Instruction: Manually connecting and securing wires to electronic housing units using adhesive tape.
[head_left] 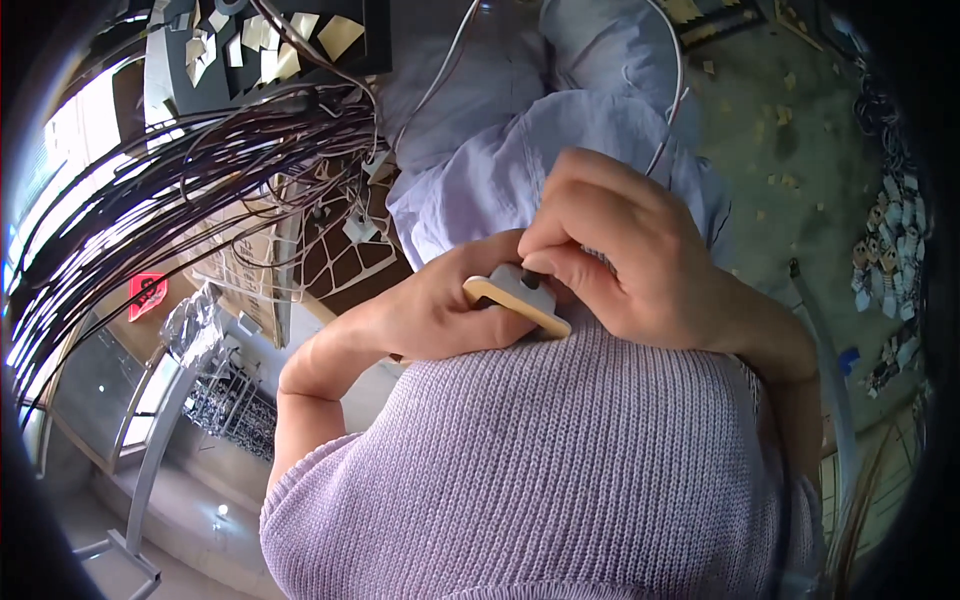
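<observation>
Close to my chest, my left hand [425,312] is closed round a flat white piece with a cream-yellow edge [512,302]. Its exact kind is not clear to me. A small black part [529,281] stands up from the white face of this piece. My right hand [632,255] has thumb and forefinger pinched at that black part, touching it from above. The other fingers of the right hand are curled in. Below both hands lies the blue-lilac cloth [520,150] over my lap. A thin grey cable [680,60] runs down behind my right hand, where its end is hidden.
A thick bundle of dark cables [200,150] hangs at the left, beside a dark tabletop with yellowish pieces [340,37]. Below are a cardboard box [240,265] and a red card [147,296]. Small white and tan parts [890,240] are heaped on the right floor.
</observation>
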